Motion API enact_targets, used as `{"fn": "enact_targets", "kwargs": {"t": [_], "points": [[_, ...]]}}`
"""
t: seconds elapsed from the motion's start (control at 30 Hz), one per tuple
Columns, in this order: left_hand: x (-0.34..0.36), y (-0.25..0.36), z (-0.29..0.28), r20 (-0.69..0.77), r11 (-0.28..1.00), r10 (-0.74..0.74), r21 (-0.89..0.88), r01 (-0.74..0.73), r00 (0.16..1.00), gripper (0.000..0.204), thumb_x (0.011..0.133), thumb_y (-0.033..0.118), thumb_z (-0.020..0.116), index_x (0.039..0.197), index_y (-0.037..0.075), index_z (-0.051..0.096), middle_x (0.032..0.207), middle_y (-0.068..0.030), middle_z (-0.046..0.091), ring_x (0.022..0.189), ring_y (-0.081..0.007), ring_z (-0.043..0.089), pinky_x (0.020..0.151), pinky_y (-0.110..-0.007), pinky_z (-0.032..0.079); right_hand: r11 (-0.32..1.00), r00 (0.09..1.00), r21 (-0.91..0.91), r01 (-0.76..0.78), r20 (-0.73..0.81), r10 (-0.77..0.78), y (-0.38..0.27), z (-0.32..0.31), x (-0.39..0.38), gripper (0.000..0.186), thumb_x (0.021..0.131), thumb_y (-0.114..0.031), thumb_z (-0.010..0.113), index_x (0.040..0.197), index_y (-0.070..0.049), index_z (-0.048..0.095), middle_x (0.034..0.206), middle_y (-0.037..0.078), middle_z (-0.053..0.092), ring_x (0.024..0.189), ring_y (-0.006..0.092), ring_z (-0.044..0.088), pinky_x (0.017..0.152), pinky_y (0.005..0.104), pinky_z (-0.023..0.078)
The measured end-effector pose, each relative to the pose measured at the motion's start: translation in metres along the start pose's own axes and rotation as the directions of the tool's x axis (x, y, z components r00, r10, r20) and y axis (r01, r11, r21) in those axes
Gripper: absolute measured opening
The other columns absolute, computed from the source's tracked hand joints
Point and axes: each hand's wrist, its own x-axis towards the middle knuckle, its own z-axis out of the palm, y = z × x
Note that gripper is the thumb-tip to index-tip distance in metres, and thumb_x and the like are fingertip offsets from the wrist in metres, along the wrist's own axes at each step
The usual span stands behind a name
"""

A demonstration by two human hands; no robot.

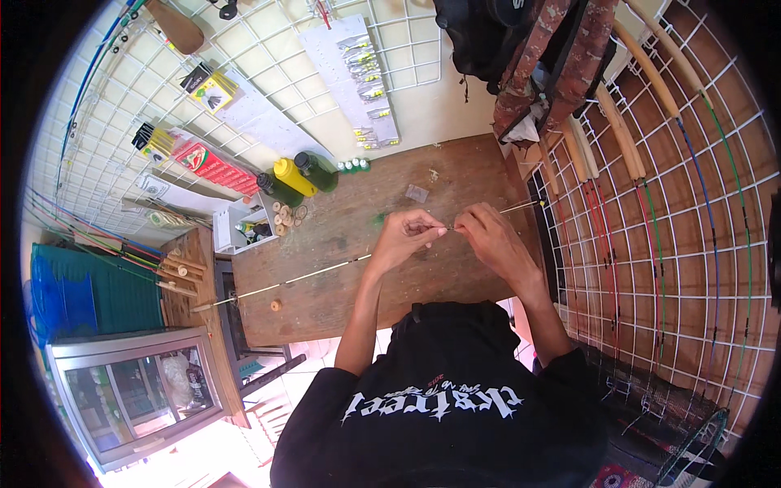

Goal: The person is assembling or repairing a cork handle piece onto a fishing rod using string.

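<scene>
A slender pale-yellow fishing rod (317, 273) runs slantwise over the wooden table, from the left edge up to the right side, with dark bands partway along it. Both my hands meet at it, right of the table's middle. My left hand (404, 237) pinches the rod between thumb and fingertips. Close beside it, my right hand (494, 237) is closed on the rod too, its fingers bent down over it. A small dark bit shows between the fingertips, too small to make out. Beyond the hands lies a small clear plastic bag (417, 193).
Bottles, one a yellow squeeze bottle (293, 176), stand at the back beside a white box (244, 225) and several cork rings (285, 216). One loose cork ring (276, 306) lies near the front edge. Rods with handles hang on a white wire grid (651, 220) at right.
</scene>
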Motion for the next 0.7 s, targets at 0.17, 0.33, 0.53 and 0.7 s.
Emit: {"fn": "enact_targets", "kwargs": {"t": [0.17,0.33,0.53,0.7], "points": [[0.0,0.016,-0.002,0.008,0.994,0.033,-0.101,-0.032,0.999,0.007,0.082,0.005,0.067,0.083,0.001,0.061,0.075,-0.0019,0.062,0.064,-0.0057,0.055,0.057,-0.02,0.044,0.995,0.986,0.078,0.067,-0.158,-0.054,0.0,-0.011,0.006,0.012,0.078,-0.003,0.06,0.089,-0.001,0.055,0.093,0.013,0.055,0.093,0.0303,0.054,0.078,0.0378,0.046],[-0.001,0.013,-0.008,0.001,0.981,0.066,-0.184,-0.065,0.998,0.007,0.08,-0.001,0.064,0.079,0.001,0.058,0.081,-0.0064,0.066,0.07,-0.0069,0.058,0.061,-0.021,0.047,0.984,0.966,0.174,0.044,-0.257,0.003,-0.007,-0.029,0.011,0.014,0.076,-0.003,0.065,0.087,-0.002,0.056,0.091,0.011,0.056,0.092,0.03,0.055,0.078,0.0376,0.046],[-0.002,0.018,-0.009,0.006,0.97,0.102,-0.222,-0.098,0.995,0.011,0.074,-0.008,0.063,0.074,0.001,0.055,0.089,-0.0132,0.068,0.08,-0.0101,0.062,0.069,-0.023,0.05,0.995,0.98,0.086,0.047,-0.198,-0.029,-0.01,-0.034,0.014,0.015,0.075,-0.004,0.066,0.086,-0.003,0.057,0.09,0.01,0.058,0.089,0.0278,0.055,0.078,0.0368,0.046],[-0.002,0.016,-0.01,0.017,0.964,0.134,-0.235,-0.126,0.991,0.012,0.075,-0.007,0.064,0.075,0.001,0.055,0.091,-0.015,0.066,0.076,-0.0078,0.058,0.068,-0.022,0.048,0.992,0.977,-0.019,0.125,-0.17,-0.127,-0.009,-0.031,0.015,0.019,0.069,-0.002,0.07,0.083,-0.004,0.058,0.092,0.007,0.059,0.09,0.0253,0.057,0.08,0.036,0.045]]}}
